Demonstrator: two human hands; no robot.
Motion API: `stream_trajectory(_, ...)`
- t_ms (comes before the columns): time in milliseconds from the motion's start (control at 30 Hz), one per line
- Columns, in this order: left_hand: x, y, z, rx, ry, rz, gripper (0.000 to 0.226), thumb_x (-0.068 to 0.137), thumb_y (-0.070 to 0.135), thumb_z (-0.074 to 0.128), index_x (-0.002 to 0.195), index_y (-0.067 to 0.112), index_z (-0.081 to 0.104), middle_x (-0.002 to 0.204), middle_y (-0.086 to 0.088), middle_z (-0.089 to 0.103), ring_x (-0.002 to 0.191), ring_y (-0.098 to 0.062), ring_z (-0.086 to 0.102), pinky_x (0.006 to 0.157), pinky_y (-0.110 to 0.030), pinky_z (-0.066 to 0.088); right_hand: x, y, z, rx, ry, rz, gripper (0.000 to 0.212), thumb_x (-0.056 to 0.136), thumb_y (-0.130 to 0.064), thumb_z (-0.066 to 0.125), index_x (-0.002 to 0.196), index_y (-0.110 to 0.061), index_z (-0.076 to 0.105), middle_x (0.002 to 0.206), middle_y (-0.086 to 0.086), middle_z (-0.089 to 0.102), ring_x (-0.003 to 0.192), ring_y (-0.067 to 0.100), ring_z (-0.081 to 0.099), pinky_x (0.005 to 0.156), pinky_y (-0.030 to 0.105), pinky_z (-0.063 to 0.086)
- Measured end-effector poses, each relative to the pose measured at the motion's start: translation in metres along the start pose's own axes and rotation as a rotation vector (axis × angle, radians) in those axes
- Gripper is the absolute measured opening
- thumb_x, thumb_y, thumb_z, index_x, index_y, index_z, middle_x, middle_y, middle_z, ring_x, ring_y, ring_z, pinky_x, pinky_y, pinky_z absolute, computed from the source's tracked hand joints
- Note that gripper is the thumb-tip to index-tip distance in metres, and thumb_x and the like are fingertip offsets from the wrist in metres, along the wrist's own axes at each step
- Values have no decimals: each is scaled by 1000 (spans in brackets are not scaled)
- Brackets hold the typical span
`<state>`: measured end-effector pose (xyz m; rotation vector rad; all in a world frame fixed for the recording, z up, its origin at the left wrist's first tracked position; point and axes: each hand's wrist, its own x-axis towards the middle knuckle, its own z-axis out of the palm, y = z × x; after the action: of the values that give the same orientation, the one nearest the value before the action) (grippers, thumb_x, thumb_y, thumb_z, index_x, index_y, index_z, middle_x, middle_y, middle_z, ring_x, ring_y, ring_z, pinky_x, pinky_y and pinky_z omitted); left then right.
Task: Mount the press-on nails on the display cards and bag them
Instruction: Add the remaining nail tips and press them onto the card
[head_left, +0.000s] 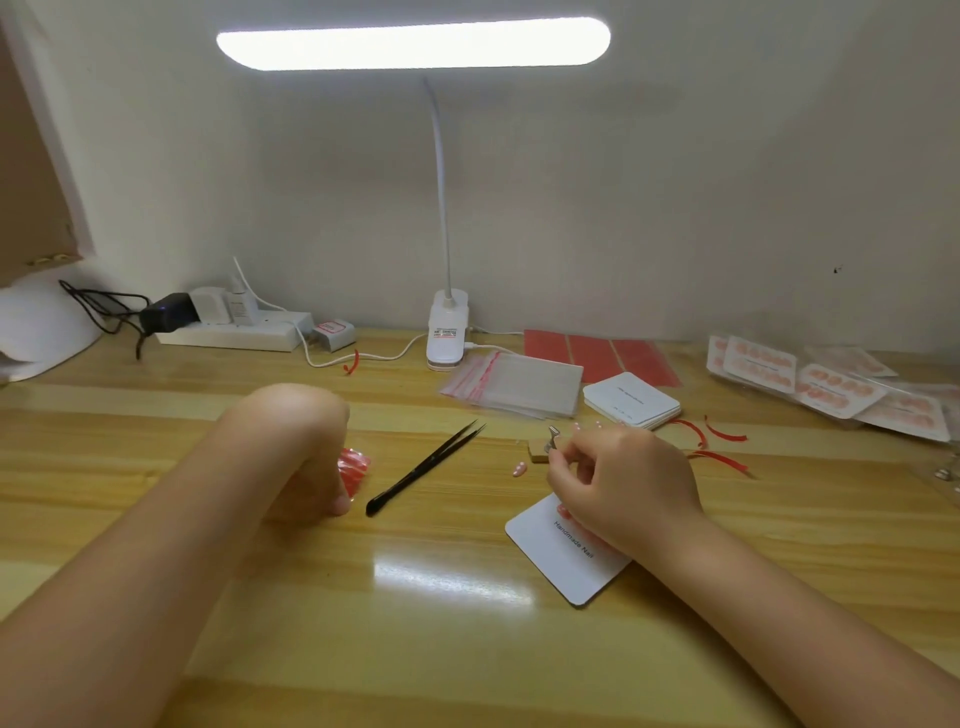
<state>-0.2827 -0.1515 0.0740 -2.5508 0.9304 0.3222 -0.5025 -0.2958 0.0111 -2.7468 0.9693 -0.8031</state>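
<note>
A white display card (569, 564) printed "Handmade Nail" lies on the wooden table in front of me, its upper part under my right hand (623, 480). That hand pinches a small silver tool (551, 441) between thumb and fingers. One loose pink nail (519, 469) lies just left of it, and a few more nails (587, 426) sit behind the hand. My left hand (311, 488) is bent at the wrist, fingers curled down beside a red crumpled piece of film (353, 467); whether it grips the film is hidden. Black tweezers (423, 470) lie between my hands.
Clear zip bags (514, 384) and a stack of blank cards (631, 400) lie behind the work spot, red adhesive sheets (597, 353) beyond them. Bagged finished sets (831, 384) pile at far right. A clip lamp (447, 332) and power strip (234, 332) stand by the wall.
</note>
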Motion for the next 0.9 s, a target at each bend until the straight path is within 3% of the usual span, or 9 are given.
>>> stream_trajectory(100, 2, -6, -6, -152, 53, -29, 50, 73, 34, 82, 110, 14, 57, 87, 0, 61, 75, -14, 61, 66, -24, 54, -1, -3, -3, -9, -10, 1, 26, 90, -41, 51, 78, -25, 68, 70, -8, 64, 70, 14, 58, 54, 25, 36)
stream_trajectory(200, -1, -14, -19, -327, 284, 10, 52, 70, 31, 86, 109, 13, 58, 85, 2, 61, 77, -14, 61, 69, -29, 53, -2, -7, -11, 78, 27, -8, 23, 89, -37, 56, 75, -25, 69, 63, -10, 61, 64, 12, 58, 53, 24, 40)
stream_trajectory(267, -6, -14, -27, -483, 455, 151, 57, 66, 30, 88, 112, 21, 56, 86, 10, 57, 82, -12, 58, 68, -29, 48, -2, -10, -19, 190, 68, -13, 16, 88, -32, 60, 77, -28, 71, 61, -13, 59, 61, 6, 56, 51, 22, 38)
stream_trajectory(333, -19, -7, -34, -651, 534, 316, 57, 63, 30, 89, 111, 29, 59, 85, 14, 61, 81, -4, 59, 66, -24, 45, 0, -14, -30, 325, 127, -44, 10, 88, -28, 63, 89, -28, 72, 66, -14, 61, 62, 4, 57, 54, 24, 44)
stream_trajectory(400, -36, 2, -39, -747, 583, 434, 55, 58, 33, 89, 106, 34, 63, 84, 15, 65, 75, 3, 62, 64, -19, 45, 2, -18, -42, 444, 205, -106, 17, 88, -23, 64, 102, -22, 72, 74, -14, 62, 65, 5, 58, 58, 23, 46)
stream_trajectory(500, -58, 15, -40, -743, 613, 529, 58, 52, 36, 90, 103, 39, 62, 85, 16, 64, 71, 3, 63, 65, -19, 50, 5, -25, -60, 525, 275, -210, 25, 88, -21, 66, 113, -19, 70, 88, -6, 62, 82, 13, 59, 69, 23, 47)
stream_trajectory(600, -73, 28, -40, -686, 601, 567, 58, 54, 36, 90, 105, 38, 63, 87, 19, 61, 74, 2, 62, 69, -24, 53, 4, -31, -70, 442, 351, -266, 30, 89, -29, 66, 118, -22, 69, 100, 0, 59, 95, 21, 54, 82, 29, 46)
stream_trajectory(767, -87, 41, -40, -596, 632, 611, 58, 59, 37, 87, 112, 36, 65, 80, 24, 53, 68, 8, 54, 62, -12, 39, 0, -36, -70, 329, 328, -292, 31, 88, -34, 68, 118, -25, 69, 115, 3, 58, 111, 19, 41, 87, 24, 35)
stream_trajectory(900, -96, 46, -39, -538, 667, 622, 56, 64, 40, 83, 117, 34, 64, 81, 22, 53, 73, 1, 58, 65, -14, 42, 0, -36, -66, 333, 330, -295, 28, 85, -29, 71, 112, -22, 72, 113, 5, 61, 109, 21, 44, 86, 32, 40)
